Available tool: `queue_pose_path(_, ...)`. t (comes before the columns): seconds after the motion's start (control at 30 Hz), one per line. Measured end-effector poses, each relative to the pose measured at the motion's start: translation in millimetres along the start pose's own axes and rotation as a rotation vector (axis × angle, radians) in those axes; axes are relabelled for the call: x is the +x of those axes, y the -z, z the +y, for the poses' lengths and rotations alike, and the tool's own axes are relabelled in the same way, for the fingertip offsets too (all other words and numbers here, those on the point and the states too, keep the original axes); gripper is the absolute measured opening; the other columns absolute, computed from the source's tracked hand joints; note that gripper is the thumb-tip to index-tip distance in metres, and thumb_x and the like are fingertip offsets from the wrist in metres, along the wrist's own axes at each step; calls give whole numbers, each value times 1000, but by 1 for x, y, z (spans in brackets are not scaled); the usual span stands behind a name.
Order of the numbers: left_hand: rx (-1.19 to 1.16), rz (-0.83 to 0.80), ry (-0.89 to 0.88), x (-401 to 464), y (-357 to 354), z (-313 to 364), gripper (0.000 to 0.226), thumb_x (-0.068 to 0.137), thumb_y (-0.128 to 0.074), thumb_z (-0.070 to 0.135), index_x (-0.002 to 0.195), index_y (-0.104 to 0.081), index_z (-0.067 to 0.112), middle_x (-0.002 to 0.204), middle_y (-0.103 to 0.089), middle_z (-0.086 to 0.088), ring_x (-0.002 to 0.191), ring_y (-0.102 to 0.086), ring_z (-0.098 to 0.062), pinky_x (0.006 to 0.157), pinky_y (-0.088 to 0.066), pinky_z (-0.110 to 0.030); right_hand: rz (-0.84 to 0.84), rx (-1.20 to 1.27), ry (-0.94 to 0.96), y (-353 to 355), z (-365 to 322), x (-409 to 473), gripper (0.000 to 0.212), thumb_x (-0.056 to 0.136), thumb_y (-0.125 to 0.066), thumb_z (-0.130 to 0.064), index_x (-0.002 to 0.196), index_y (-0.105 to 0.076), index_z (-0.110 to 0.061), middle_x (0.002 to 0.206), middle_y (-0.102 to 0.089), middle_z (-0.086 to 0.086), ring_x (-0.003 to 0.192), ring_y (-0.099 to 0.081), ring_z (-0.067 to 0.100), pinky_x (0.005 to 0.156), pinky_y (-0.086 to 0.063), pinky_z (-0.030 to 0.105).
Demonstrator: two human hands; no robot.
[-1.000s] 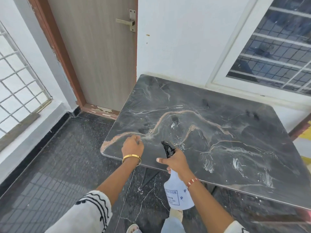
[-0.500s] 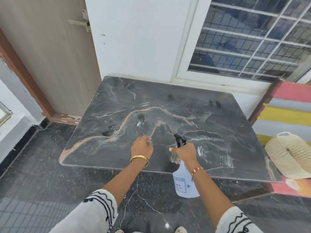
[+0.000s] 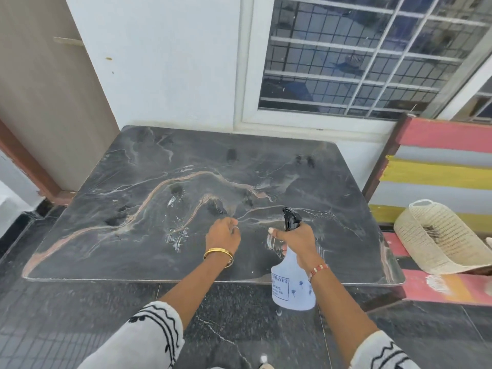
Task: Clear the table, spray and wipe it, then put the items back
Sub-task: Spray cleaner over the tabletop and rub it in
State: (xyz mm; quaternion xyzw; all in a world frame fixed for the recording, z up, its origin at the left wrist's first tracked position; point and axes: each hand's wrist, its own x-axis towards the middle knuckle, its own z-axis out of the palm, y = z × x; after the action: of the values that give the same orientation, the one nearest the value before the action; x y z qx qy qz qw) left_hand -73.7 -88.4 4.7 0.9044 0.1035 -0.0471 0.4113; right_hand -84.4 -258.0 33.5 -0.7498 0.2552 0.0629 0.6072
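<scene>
A dark marble-patterned table [image 3: 138,161] fills the middle of the head view, bare of objects, with wet streaks near its front middle. My right hand [image 3: 296,242] grips a translucent white spray bottle [image 3: 292,284] by its neck, black nozzle up and pointing over the table, the bottle body hanging past the front edge. My left hand [image 3: 223,235] hovers over the front middle of the table, fingers curled loosely, holding nothing I can see.
A woven cream basket [image 3: 436,241] lies on a striped pink, yellow and grey bench [image 3: 439,161] right of the table. A barred window [image 3: 359,57] and white wall stand behind. A wooden door [image 3: 45,89] is at the left. Dark tiled floor lies in front.
The view has swung right, bringing the bench and basket into sight. Both hands have shifted right along the table's front edge, the right still holding the spray bottle.
</scene>
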Motion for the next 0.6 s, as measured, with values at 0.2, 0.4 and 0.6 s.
queue_pose_path(0.2, 12, -49, -50, -6, -51, 43, 23, 89, -48, 12, 107, -62, 11, 117, -62, -9, 110, -56, -26, 98, -43, -36, 123, 78, -4, 64, 6, 16, 43, 71, -81, -10, 70, -38, -12, 60, -42, 3, 44, -41, 20, 43, -42, 28)
queue_pose_path(0.4, -36, -120, -91, -13, -91, 77, 20, 86, -50, 11, 101, -64, 14, 114, -64, -5, 109, -57, -24, 98, -44, -34, 253, 104, -78, 121, 24, 26, 44, 71, -79, -4, 61, -37, -12, 50, -39, 3, 34, -35, 17, 37, -35, 22)
queue_pose_path(0.6, -37, -185, -162, -20, -124, 102, 20, 86, -50, 12, 101, -63, 15, 112, -63, -4, 107, -58, -20, 95, -46, -32, 300, 163, -116, 159, 42, 27, 34, 72, -77, -2, 66, -45, -9, 53, -43, 4, 39, -35, 17, 36, -35, 21)
